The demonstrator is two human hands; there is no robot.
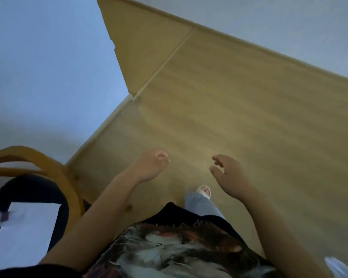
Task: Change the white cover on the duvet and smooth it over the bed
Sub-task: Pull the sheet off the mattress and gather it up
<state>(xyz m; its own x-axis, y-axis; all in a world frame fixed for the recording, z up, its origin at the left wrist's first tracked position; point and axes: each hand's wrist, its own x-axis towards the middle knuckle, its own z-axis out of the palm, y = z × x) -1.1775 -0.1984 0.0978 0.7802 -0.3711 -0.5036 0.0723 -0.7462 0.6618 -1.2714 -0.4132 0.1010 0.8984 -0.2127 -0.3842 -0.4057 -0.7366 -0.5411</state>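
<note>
At 6 o'clock, nearest the camera, a dark printed shirt point(175, 245) fills the lower edge. Both bare forearms reach forward from it. The left hand point(153, 165), just below centre toward 7 o'clock, has its fingers curled in toward the palm and grips nothing. The right hand point(227, 173), toward 5 o'clock, is relaxed with loosely bent fingers and is also empty. The hands are apart, and a foot in a pale slipper point(203, 191) stands on the floor between and below them.

At 8 o'clock a chair point(68, 185) with a curved wooden arm and dark seat stands near the left forearm, with a flat white sheet point(26, 233) on it. At 5 o'clock the frame edge cuts a white strip point(338, 265). Whether either is the white cover cannot be told.

Bare wooden floor point(239, 117) runs from centre toward 3 o'clock. A threshold strip point(165, 61) crosses it at 12 o'clock. White walls point(48, 67) bound it at 10 and 2 o'clock.
</note>
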